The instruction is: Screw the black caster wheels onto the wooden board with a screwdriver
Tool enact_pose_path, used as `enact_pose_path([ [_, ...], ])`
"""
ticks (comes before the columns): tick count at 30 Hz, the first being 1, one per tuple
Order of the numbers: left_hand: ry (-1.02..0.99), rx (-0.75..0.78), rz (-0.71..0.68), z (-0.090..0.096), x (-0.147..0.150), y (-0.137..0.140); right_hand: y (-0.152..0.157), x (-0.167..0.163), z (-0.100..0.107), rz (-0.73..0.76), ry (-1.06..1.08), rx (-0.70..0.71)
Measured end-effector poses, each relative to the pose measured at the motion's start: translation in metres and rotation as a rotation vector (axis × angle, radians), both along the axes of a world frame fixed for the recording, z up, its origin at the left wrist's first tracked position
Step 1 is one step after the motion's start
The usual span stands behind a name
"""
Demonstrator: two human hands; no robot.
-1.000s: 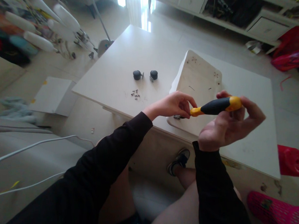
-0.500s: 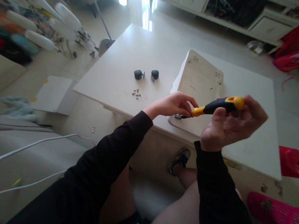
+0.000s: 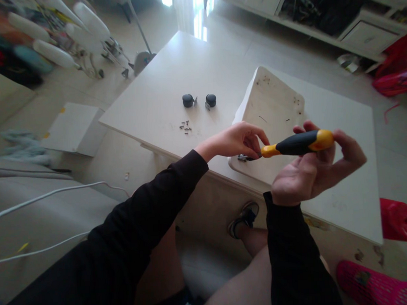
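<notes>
My right hand [image 3: 313, 169] holds a yellow-and-black screwdriver [image 3: 296, 144] by its handle, fingers around the far end and thumb beneath. The screwdriver lies nearly level and points left. My left hand [image 3: 242, 139] is closed at its front end, on a dark caster with a metal plate [image 3: 242, 157] at the near corner of a white plastic panel [image 3: 272, 108]. The fingers hide most of this caster and the screwdriver's tip. Two loose casters, one on the left [image 3: 187, 100] and one on the right [image 3: 211, 100], stand on the white table [image 3: 152, 91]. Several small screws [image 3: 186, 127] lie nearer me.
A white box [image 3: 72, 129] sits on the floor at the left. A white cabinet [image 3: 264, 1] stands at the back. Red bags [image 3: 403, 219] and a pink slipper [image 3: 377, 284] are at the right. My legs are under the table's near edge.
My right hand's fingers have shifted around the handle, and the screwdriver has turned about its length. My left hand has stayed almost still.
</notes>
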State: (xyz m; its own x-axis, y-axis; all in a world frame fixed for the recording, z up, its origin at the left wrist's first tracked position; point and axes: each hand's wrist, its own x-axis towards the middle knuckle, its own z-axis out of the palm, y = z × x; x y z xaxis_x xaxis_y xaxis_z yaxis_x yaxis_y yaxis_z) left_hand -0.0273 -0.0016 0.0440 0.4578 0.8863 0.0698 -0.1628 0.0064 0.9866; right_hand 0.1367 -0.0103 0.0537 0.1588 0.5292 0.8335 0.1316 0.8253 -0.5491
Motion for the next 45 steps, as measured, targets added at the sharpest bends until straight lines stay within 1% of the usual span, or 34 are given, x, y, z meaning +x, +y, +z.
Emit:
enact_pose_path([
  [2,-0.002,-0.008,-0.016,-0.001,-0.001,0.0,-0.002,0.003,0.0,0.015,-0.048,-0.024],
  [4,-0.001,-0.006,-0.033,0.0,-0.002,0.0,0.001,0.008,0.0,-0.008,-0.085,-0.018],
  [8,0.014,0.021,-0.043,0.001,-0.001,-0.003,0.013,0.017,0.001,-0.125,-0.085,0.134],
  [10,0.027,0.048,-0.017,0.0,0.001,-0.003,0.015,0.016,0.002,-0.124,-0.095,0.171],
  [13,0.051,0.069,0.026,-0.003,0.003,-0.002,0.009,0.009,0.003,-0.021,-0.087,0.097],
  [15,0.058,0.054,0.026,-0.004,0.003,-0.001,0.001,0.003,0.005,0.021,-0.062,0.03],
  [18,0.054,0.019,0.002,-0.005,0.002,0.001,-0.008,-0.001,0.006,-0.024,-0.074,-0.039],
  [20,0.044,-0.002,-0.012,-0.005,0.001,0.002,-0.008,0.001,0.004,-0.054,-0.081,-0.077],
  [22,0.028,-0.019,-0.022,-0.005,0.001,0.002,-0.005,0.005,0.001,-0.054,-0.076,-0.059],
  [25,0.006,-0.037,-0.033,-0.004,0.001,0.001,0.003,0.011,-0.004,-0.042,-0.075,0.052],
  [28,-0.006,-0.027,-0.039,-0.003,0.0,0.0,0.007,0.012,-0.006,0.004,-0.064,0.057],
  [31,-0.008,0.018,-0.037,-0.003,-0.001,-0.002,0.004,0.008,-0.004,0.053,-0.05,0.053],
  [33,0.001,0.05,-0.034,-0.003,-0.002,-0.003,0.001,0.006,-0.003,0.028,-0.031,0.025],
  [35,0.01,0.069,-0.033,-0.003,-0.002,-0.003,-0.003,0.005,-0.003,-0.002,0.011,-0.031],
  [37,0.016,0.079,-0.032,-0.003,-0.002,-0.003,-0.007,0.006,-0.003,0.015,0.065,-0.081],
  [41,0.029,0.093,-0.021,-0.003,-0.002,-0.003,-0.012,0.005,-0.001,0.111,0.141,-0.143],
  [45,0.017,0.1,-0.017,-0.002,-0.003,-0.003,-0.018,0.003,0.004,0.06,0.218,-0.205],
])
